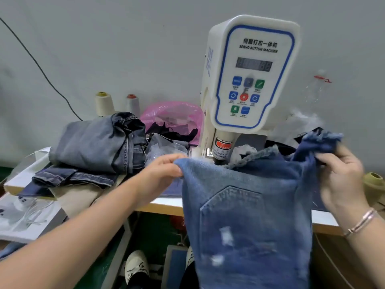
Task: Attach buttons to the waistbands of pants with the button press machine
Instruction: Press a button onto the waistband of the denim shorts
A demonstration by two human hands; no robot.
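A pair of blue jeans (pixel 248 215) hangs in front of the white servo button machine (pixel 250 76), back pocket facing me, legs dropping below the table edge. My left hand (pixel 164 172) pinches the waistband's left corner. My right hand (pixel 341 180) grips the bunched, frayed waistband on the right, blurred by motion. The waistband is stretched between both hands, just in front of the machine's press head (pixel 221 149), whose lower end is hidden behind the denim.
A pile of folded grey-blue jeans (pixel 98 149) lies on the table at left. Behind it stand two thread cones (pixel 104 104) and a pink plastic bag (pixel 173 115). The table edge (pixel 166 207) runs under the jeans. A pedal and a shoe (pixel 136 265) are on the floor.
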